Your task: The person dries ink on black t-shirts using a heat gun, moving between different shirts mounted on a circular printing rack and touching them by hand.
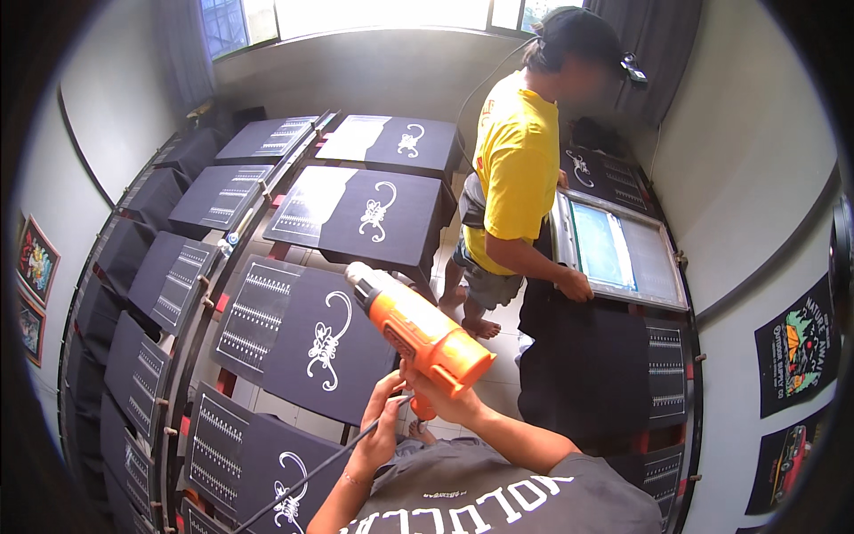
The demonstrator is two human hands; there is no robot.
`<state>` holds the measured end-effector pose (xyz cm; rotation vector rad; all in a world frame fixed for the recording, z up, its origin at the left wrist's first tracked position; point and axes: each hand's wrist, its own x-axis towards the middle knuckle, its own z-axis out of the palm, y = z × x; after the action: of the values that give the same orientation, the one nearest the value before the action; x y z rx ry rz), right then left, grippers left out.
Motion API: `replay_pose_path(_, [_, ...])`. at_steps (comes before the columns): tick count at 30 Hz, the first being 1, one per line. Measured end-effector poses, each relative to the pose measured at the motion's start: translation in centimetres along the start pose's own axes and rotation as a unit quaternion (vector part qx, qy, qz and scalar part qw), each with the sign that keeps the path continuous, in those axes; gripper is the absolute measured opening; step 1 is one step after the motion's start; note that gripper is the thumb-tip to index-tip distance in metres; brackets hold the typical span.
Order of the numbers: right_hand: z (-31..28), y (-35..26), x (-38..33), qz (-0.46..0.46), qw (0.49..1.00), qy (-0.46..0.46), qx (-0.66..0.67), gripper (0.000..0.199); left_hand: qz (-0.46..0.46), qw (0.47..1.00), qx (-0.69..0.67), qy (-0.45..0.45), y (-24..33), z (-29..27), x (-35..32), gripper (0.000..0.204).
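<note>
My right hand [445, 395] is closed round the handle of an orange heat gun [422, 327]. The gun's metal nozzle points to the far left, above the black shirts. Just left of that grip, my left hand [382, 416] has its fingers closed on the grey power cord [342, 452] by the base of the handle. Under the nozzle lies a black shirt [365, 329] stretched flat on a board, with a white scroll-and-flower print on it. Another printed shirt [356, 209] lies beyond it.
At the right, a co-worker [516, 165] in yellow holds a printing screen frame [623, 294] over the rack on that side. Rows of boards with black cloth [173, 280] fill the left. Framed pictures [40, 262] and shirt prints [794, 356] hang on the walls.
</note>
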<state>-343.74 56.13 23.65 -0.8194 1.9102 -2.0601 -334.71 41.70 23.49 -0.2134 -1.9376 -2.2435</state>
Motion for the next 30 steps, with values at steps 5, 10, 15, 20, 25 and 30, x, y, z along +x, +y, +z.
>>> replay_pose_path(5, [-0.5, -0.6, 4.9, -0.176, 0.931, 0.027, -0.320, 0.034, -0.014, 0.999, -0.026, -0.024, 1.7, 0.1, 6.3, 0.059])
replay_pose_path(10, [-1.3, -4.3, 11.2, -0.177, 0.959, 0.002, -0.220, 0.038, 0.041, 0.999, -0.011, -0.007, 0.9, -0.9, 11.0, 0.075])
replay_pose_path(15, [-4.6, -6.9, 16.3, -0.051, 0.997, -0.047, 0.044, 0.061, 0.044, 0.992, -0.115, 0.028, 5.8, -1.1, 18.9, 0.061])
replay_pose_path(20, [-10.6, -1.2, 16.6, 0.052, 0.996, -0.056, 0.046, 0.071, 0.070, 0.970, -0.231, 0.038, 11.0, -3.8, 27.6, 0.073])
replay_pose_path(25, [-19.4, 6.7, 12.5, 0.374, 0.921, -0.110, -0.008, 0.048, 0.216, 0.952, -0.216, -0.027, 16.7, -4.3, 41.4, 0.066])
replay_pose_path(30, [-28.1, 8.8, 12.4, 0.435, 0.875, -0.124, -0.171, 0.057, 0.296, 0.946, -0.090, -0.097, 22.3, -8.5, 53.5, 0.049])
